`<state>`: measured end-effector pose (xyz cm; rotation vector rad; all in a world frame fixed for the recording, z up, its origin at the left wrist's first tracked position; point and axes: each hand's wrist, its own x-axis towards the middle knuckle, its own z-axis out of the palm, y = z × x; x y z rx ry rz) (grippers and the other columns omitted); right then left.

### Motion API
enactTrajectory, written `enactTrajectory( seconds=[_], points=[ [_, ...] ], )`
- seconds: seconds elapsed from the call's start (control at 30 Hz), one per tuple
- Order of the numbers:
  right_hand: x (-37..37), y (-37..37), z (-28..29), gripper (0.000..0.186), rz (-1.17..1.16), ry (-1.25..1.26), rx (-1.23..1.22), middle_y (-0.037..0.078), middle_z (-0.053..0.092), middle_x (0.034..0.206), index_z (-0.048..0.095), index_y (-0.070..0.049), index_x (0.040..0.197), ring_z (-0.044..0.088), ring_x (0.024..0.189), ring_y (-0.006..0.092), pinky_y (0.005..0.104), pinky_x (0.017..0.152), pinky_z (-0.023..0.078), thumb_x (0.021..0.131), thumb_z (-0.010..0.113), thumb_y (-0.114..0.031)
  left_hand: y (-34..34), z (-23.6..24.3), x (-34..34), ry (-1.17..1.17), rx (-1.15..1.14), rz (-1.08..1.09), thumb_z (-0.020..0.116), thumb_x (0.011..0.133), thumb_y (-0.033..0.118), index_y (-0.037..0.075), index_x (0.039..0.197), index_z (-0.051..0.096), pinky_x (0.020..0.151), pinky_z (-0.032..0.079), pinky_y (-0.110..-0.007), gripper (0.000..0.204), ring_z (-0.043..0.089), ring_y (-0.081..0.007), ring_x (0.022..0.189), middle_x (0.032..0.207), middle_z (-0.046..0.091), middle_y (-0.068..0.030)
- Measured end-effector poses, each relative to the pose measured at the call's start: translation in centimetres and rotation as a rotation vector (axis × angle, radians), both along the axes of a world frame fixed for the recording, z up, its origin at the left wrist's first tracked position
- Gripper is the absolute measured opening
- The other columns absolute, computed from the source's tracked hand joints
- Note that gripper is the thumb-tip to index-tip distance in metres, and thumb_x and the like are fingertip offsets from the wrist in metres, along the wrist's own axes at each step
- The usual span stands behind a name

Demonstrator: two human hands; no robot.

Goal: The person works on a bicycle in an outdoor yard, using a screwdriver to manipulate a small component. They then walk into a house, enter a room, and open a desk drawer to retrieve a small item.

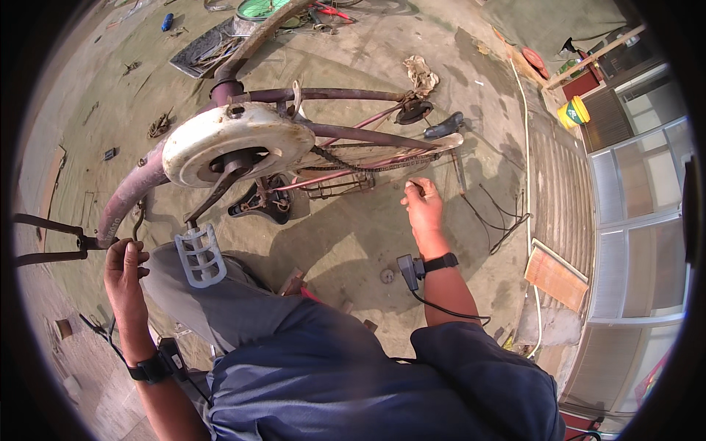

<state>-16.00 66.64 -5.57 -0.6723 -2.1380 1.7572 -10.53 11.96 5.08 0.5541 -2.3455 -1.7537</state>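
Observation:
A rusty purple bicycle frame (pixel 133 187) with a stained white chain cover (pixel 193 152) spans the upper left and middle. My left hand (pixel 126 273) is closed at the fork end of the frame, beside a thin bent rod (pixel 140 214); whatever lies between its fingers is hidden. Below the rear end of the frame, my right hand (pixel 423 209) has its fingers curled in a pinch, apart from the chain (pixel 360 168). I cannot make out anything in it. A grey pedal (pixel 201 256) on its crank hangs over my leg. The black saddle (pixel 273 209) lies under the frame.
A dark tray of scrap parts (pixel 208 51) sits at the far left, near a green-covered wheel (pixel 259 7). Black cables (pixel 501 226) lie right of my right hand. An orange board (pixel 557 277) leans by the right wall. A yellow bucket (pixel 573 112) stands farther back.

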Motion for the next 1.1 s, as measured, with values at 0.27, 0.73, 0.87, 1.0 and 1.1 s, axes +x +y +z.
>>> enactTrajectory(
  seconds=[0.27,0.73,0.87,1.0,1.1],
  points=[
    [2.1,-6.8,-9.6,0.022,0.569,-0.565,-0.031,0.003,0.065,0.094,0.062,-0.004,0.11,0.064,0.072,0.0113,0.0261,0.062,0.046,0.097,0.065,-0.023,-8.7,-0.6,7.4,0.008,0.018,0.316,0.062,0.102,0.03,0.006,0.118,0.064,0.073,0.047,-0.022,0.029,0.064,-0.0083,0.09,0.106,0.07,-0.0024],
    [2.8,-20.6,-12.1,0.04,1.731,-0.981,0.385,0.014,0.072,0.111,0.067,0.0,0.122,0.069,0.098,0.0236,0.0334,0.088,0.052,0.092,0.067,-0.026,-19.0,-0.9,24.4,0.0,0.025,0.875,0.063,0.101,0.031,0.007,0.113,0.066,0.073,0.048,-0.023,0.027,0.066,-0.0078,0.089,0.102,0.071,-0.002],
    [1.9,-22.6,-10.4,0.042,2.102,-0.732,0.604,0.016,0.075,0.102,0.07,-0.004,0.118,0.071,0.093,0.028,0.0372,0.082,0.055,0.086,0.069,-0.031,-22.5,-2.3,24.6,0.023,0.046,0.86,0.063,0.101,0.032,0.006,0.114,0.066,0.075,0.048,-0.023,0.029,0.065,-0.0085,0.089,0.102,0.071,-0.0028],
    [2.7,-27.1,-8.7,0.043,2.276,-0.751,0.638,0.016,0.074,0.105,0.07,-0.005,0.119,0.071,0.096,0.0297,0.0378,0.085,0.054,0.084,0.07,-0.032,-27.4,-6.2,24.4,-0.018,0.059,0.752,0.063,0.101,0.031,0.002,0.115,0.065,0.076,0.049,-0.024,0.032,0.066,-0.01,0.09,0.104,0.071,-0.005],
    [4.5,-29.9,-7.3,0.044,2.265,-0.856,0.683,0.016,0.074,0.105,0.07,-0.005,0.119,0.071,0.096,0.0297,0.0379,0.085,0.054,0.084,0.071,-0.032,-29.5,-9.4,24.3,-0.077,0.142,0.741,0.063,0.101,0.032,0.002,0.115,0.065,0.075,0.049,-0.024,0.033,0.066,-0.0101,0.09,0.103,0.071,-0.0051]
  ],
)
